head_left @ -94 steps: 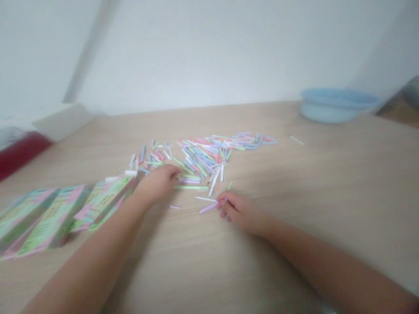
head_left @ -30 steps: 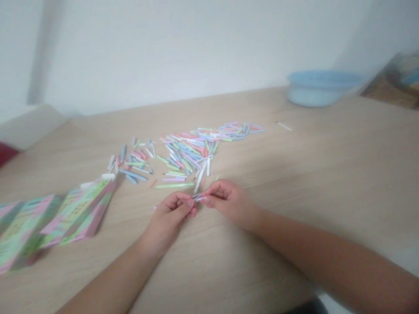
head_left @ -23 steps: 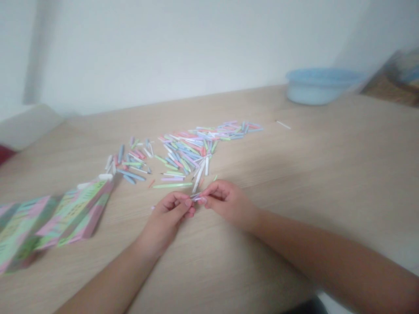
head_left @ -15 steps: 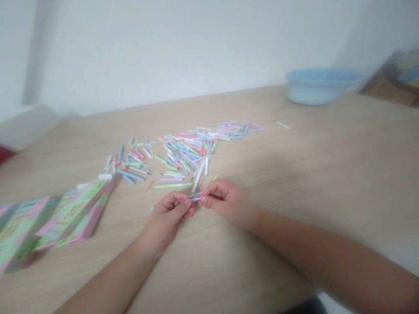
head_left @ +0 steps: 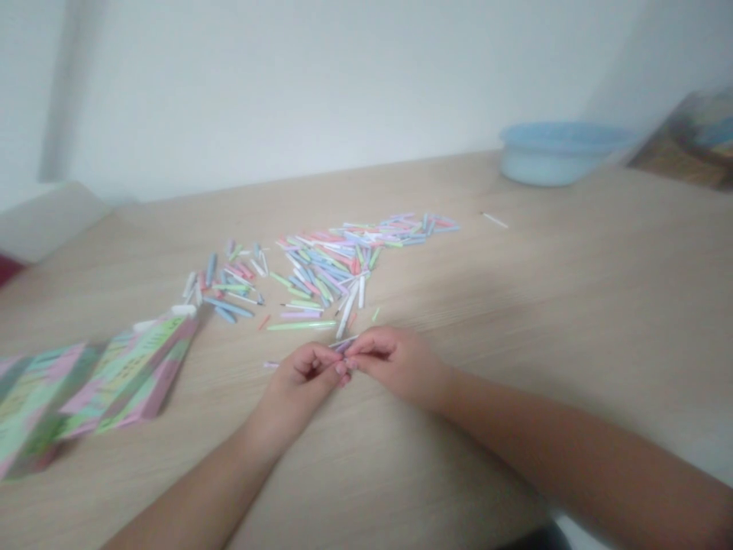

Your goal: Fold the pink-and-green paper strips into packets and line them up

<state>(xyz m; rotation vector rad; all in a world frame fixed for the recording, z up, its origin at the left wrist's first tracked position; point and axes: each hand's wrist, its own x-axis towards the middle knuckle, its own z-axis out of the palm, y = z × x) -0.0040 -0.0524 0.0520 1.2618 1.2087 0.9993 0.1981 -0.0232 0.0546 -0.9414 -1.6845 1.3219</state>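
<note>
My left hand (head_left: pixel 306 378) is closed in a pinch, with its fingertips meeting those of my right hand (head_left: pixel 395 359), which is pinched too. Between them is a small, pale purple pen part (head_left: pixel 348 362), mostly hidden by the fingers and blurred. Just beyond the fingertips lies a thin purple pen piece (head_left: pixel 342 346) on the table. A white pen barrel (head_left: pixel 347 312) and a long green pen piece (head_left: pixel 301 325) lie a little farther off. Another short purple piece (head_left: pixel 271 365) is beside my left hand.
A pile of pastel pen parts (head_left: pixel 326 263) spreads over the wood-look table (head_left: pixel 515 321), with a smaller cluster (head_left: pixel 232 283) to its left. Striped pastel boxes (head_left: pixel 131 374) lie at the left. A blue basin (head_left: pixel 550 156) stands back right, near a lone white refill (head_left: pixel 494 220).
My hands have come closer together, so the fingertips now meet. The right hand has shifted slightly left and nearer to me, uncovering a small green piece behind it.
</note>
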